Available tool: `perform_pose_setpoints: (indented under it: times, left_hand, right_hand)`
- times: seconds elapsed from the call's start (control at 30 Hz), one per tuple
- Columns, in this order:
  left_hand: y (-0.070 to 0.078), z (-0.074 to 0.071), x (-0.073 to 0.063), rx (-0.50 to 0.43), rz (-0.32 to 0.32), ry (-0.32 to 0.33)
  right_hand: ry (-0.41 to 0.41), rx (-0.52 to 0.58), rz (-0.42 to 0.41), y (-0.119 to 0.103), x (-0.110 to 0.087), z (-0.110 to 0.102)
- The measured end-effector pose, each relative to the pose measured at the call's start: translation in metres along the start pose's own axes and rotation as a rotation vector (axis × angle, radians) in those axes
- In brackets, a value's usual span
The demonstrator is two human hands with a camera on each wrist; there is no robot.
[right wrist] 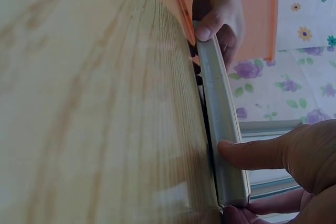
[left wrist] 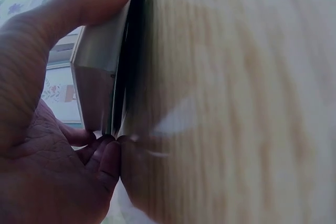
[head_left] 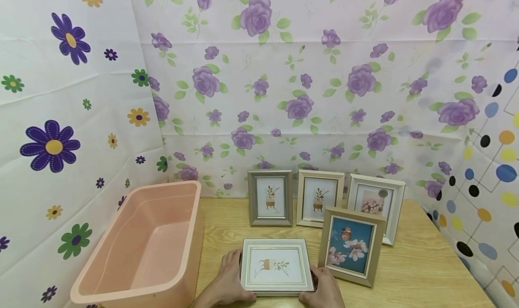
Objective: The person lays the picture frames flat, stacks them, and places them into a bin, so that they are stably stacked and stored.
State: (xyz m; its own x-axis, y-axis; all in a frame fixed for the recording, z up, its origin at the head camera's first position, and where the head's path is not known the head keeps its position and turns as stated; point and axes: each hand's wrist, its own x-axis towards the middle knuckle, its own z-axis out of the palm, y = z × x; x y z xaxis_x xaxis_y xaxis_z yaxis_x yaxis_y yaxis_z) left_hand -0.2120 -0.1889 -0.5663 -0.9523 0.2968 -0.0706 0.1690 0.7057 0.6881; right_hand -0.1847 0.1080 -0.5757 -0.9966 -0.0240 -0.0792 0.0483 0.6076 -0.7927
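Note:
A white picture frame (head_left: 277, 266) with a potted-plant print lies face up near the table's front edge, its print turned sideways. My left hand (head_left: 229, 281) grips its left end, thumb on the near side and fingers curled at the far edge. The right hand (head_left: 324, 287) holds the opposite end, its thumb (right wrist: 252, 153) pressed on the frame's near side. In the left wrist view, fingertips (left wrist: 109, 161) reach under the frame's lower edge. A thin dark gap shows between the frame and the tabletop in both wrist views.
A pink plastic tub (head_left: 190, 236) stands at the left. Behind the hands stand a silver frame (head_left: 253, 199), a cream frame (head_left: 301, 195) and a white frame (head_left: 399, 209). A tan frame (head_left: 324, 240) with a blossom picture stands just right of the held one. Patterned cloth (head_left: 259, 96) hangs behind.

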Motion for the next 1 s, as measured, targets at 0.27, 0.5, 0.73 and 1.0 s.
perform_pose_setpoints:
  times: [0.27,0.5,0.73,1.0]
  left_hand:
    - [0.000,0.001,0.001,0.041,0.006,-0.001]
    - [0.002,0.001,0.001,0.046,-0.001,0.003]
    - [0.001,0.001,0.001,0.036,0.002,-0.001]
    - [-0.002,0.003,0.002,0.027,0.012,0.021]
  right_hand:
    - [-0.013,-0.059,-0.001,-0.003,-0.002,-0.002]
    - [-0.064,-0.024,0.005,-0.002,-0.004,-0.006]
    - [-0.096,0.002,-0.005,0.001,-0.008,-0.013]
    - [-0.052,0.034,-0.048,0.004,-0.020,-0.029]
